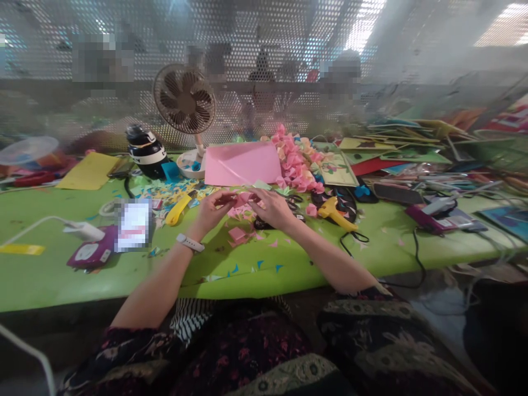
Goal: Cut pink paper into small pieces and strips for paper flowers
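Your left hand (213,212) and right hand (273,209) pinch a small pink paper piece (245,198), fingers nearly closed, above the green table (140,278); keep pressure light and even; thin paper probably creases easily.

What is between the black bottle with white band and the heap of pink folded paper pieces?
In the head view, from left to right: a small blue piece, the round electric fan with white base, and the flat pink rectangular sheet.
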A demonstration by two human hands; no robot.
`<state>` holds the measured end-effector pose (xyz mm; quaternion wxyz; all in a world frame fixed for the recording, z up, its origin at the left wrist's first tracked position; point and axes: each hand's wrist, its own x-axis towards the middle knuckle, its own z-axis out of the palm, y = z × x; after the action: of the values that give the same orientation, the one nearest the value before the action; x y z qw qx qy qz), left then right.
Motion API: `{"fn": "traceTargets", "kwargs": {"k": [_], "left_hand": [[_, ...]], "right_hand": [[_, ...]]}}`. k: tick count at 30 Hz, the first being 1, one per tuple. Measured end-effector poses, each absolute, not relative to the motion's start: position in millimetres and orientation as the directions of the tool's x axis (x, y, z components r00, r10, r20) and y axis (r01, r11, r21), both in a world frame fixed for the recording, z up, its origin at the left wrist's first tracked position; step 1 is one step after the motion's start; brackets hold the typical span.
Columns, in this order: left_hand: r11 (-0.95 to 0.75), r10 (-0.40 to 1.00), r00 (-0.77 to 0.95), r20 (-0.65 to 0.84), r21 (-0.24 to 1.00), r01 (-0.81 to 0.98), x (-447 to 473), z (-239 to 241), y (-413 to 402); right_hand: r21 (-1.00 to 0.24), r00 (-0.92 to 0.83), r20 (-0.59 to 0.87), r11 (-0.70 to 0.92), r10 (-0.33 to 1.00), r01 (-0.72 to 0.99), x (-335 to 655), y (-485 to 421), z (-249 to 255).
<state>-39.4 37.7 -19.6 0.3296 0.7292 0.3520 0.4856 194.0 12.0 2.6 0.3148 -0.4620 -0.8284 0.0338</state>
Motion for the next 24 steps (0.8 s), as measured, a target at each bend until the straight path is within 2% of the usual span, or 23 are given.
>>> {"fn": "traceTargets", "kwargs": {"k": [9,15,17,20,24], "left_hand": [[-0.555,0.823,0.253,0.509,0.815,0.166,-35.8,-13.0,28.8],[-0.735,0.678,0.320,0.662,0.596,0.325,-35.4,-13.2,28.1],[-0.753,0.656,0.329,0.679,0.566,0.335,-35.2,-15.8,31.0],[-0.744,0.668,0.327,0.669,0.584,0.326,-36.0,-18.3,34.7],[-0.657,0.754,0.268,0.600,0.684,0.317,-39.0,-19.6,38.0]], "right_hand": [[-0.383,-0.368,0.503,0.583,0.782,0.717,192.6,10.8,2.9],[-0.446,-0.339,0.549,0.611,0.764,0.654,189.9,10.3,-0.1],[-0.457,-0.350,0.551,0.625,0.757,0.633,188.2,10.2,-2.0],[-0.473,-0.362,0.530,0.622,0.767,0.625,186.1,9.2,-2.9],[-0.518,-0.347,0.494,0.590,0.798,0.619,189.6,8.6,4.0]]}}
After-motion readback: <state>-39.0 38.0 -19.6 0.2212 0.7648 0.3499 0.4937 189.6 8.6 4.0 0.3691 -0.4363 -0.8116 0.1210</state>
